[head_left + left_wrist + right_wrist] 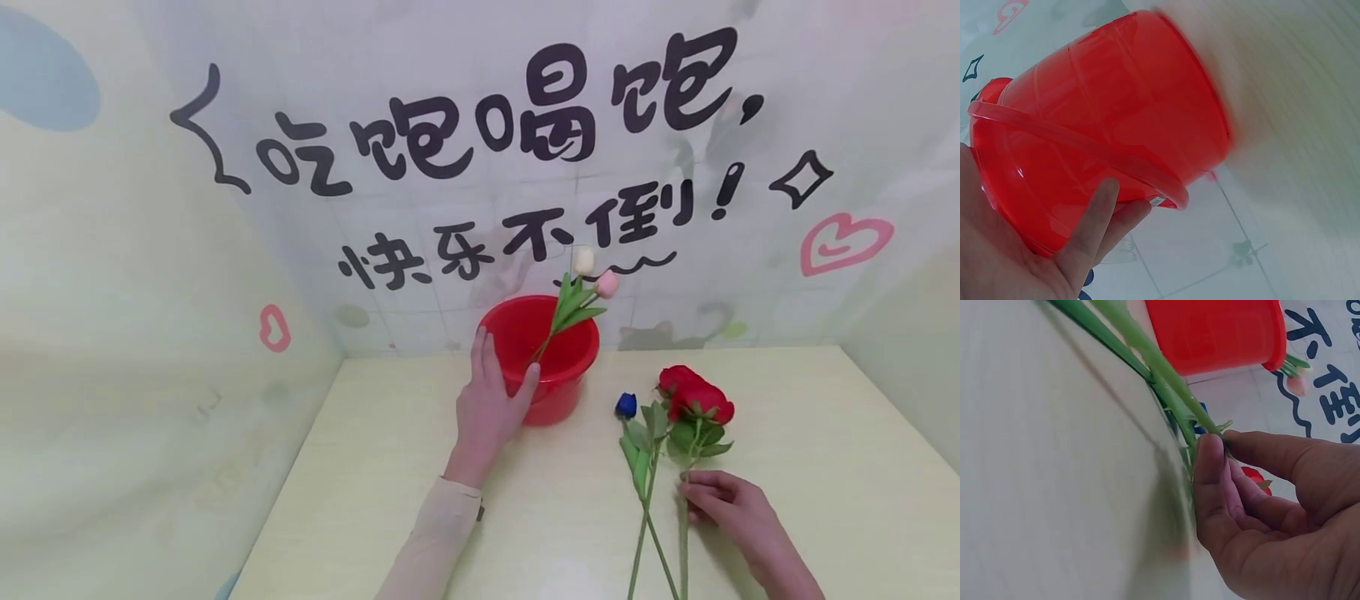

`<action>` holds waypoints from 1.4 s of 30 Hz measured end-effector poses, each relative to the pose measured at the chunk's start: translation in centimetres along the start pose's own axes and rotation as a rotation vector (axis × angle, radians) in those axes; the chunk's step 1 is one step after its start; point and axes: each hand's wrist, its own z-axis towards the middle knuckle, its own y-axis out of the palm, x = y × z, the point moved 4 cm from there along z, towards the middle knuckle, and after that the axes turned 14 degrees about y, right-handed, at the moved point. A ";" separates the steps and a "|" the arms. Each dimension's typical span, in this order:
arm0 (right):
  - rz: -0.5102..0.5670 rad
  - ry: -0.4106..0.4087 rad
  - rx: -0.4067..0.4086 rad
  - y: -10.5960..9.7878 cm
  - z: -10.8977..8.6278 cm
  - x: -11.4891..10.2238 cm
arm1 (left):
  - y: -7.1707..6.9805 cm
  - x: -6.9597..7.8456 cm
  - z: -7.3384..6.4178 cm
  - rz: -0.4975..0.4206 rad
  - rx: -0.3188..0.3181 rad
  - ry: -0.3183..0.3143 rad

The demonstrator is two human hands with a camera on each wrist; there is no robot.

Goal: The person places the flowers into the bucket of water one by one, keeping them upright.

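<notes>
A red plastic bucket [551, 404] stands against the back of the table. My left hand [487, 408] holds its left front side, fingers along the wall and thumb at the rim; the bucket's handle [1085, 147] hangs across its side. Inside lean a white tulip [583, 262] and a pink tulip [606, 284], their stem ends hidden. To the right, my right hand [731, 508] pinches a green stem [1169, 375] between thumb and forefinger, below the large red rose blooms [701, 398]. A blue flower [626, 406] lies beside it, its stem crossing another leafy stem.
The pale wooden table [375, 467] meets a back wall [420, 50] printed with large black characters and a pink heart outline [846, 244]. A pale side wall [135, 333] rises on the left, with another on the right.
</notes>
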 end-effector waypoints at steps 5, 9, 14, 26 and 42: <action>-0.003 0.005 0.001 -0.8 -0.1 -0.5 | -0.1 0.1 0.0 0.008 0.010 0.021; -0.009 -0.027 -0.002 -1.1 -0.4 -1.1 | -0.2 0.1 0.1 0.006 0.013 0.024; -0.005 -0.088 0.004 -1.6 -1.1 -2.2 | -0.3 0.1 0.0 0.007 0.012 0.020; 0.067 -0.250 0.018 -2.2 -1.9 -5.9 | -0.4 0.1 -0.1 -0.002 0.014 0.013; 0.155 -0.399 0.045 -0.9 -2.3 -10.3 | -0.3 0.1 -0.2 -0.009 0.012 0.008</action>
